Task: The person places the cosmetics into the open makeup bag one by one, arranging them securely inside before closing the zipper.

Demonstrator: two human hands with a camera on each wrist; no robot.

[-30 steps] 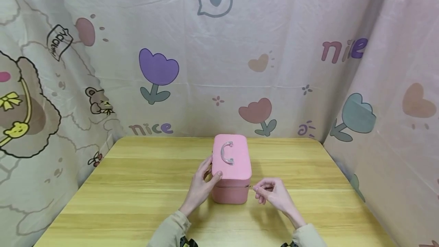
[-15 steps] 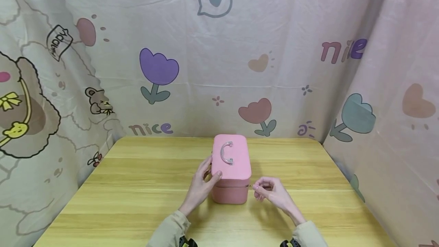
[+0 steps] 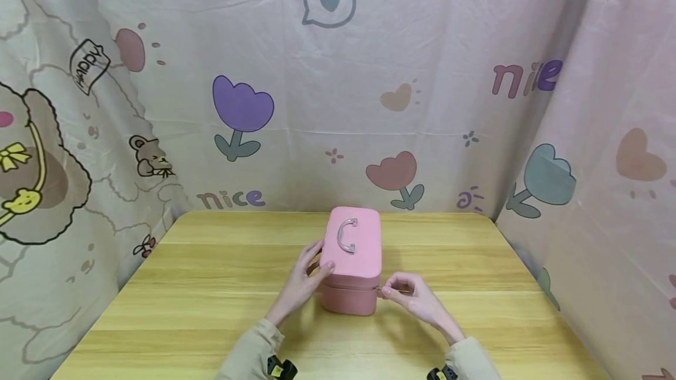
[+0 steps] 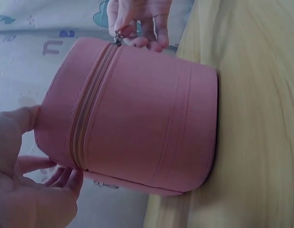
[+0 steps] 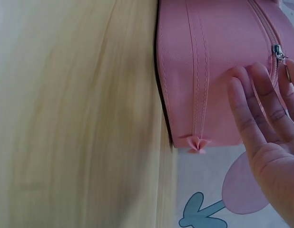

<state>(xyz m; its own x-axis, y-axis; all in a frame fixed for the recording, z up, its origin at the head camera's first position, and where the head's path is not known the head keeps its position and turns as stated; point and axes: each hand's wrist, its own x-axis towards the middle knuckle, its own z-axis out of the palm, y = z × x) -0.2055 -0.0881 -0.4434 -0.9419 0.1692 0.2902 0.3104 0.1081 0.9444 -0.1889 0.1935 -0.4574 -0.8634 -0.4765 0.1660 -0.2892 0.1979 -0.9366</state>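
A pink vanity case point(image 3: 350, 301) with a silver handle point(image 3: 345, 236) on its lid point(image 3: 364, 239) stands on the table, its lid down. My left hand point(image 3: 298, 283) holds the lid at its near left corner, thumb on top and fingers along the side. At the right side, my right hand point(image 3: 417, 298) pinches the zipper pull point(image 5: 288, 72) between thumb and index finger. The zipper slider point(image 5: 278, 51) shows beside those fingertips, near the front right corner. In the left wrist view, the closed zipper point(image 4: 92, 95) runs across the front below the lid.
The case stands on a wood-grain table point(image 3: 237, 286). A printed cloth point(image 3: 317, 75) hangs behind the table and along both sides. A small pink bow-like tab point(image 5: 197, 144) sticks out from the case's far end.
The near end of the case has shifted slightly left, with my left hand moving along. My right hand has moved left, closer to the case's side.
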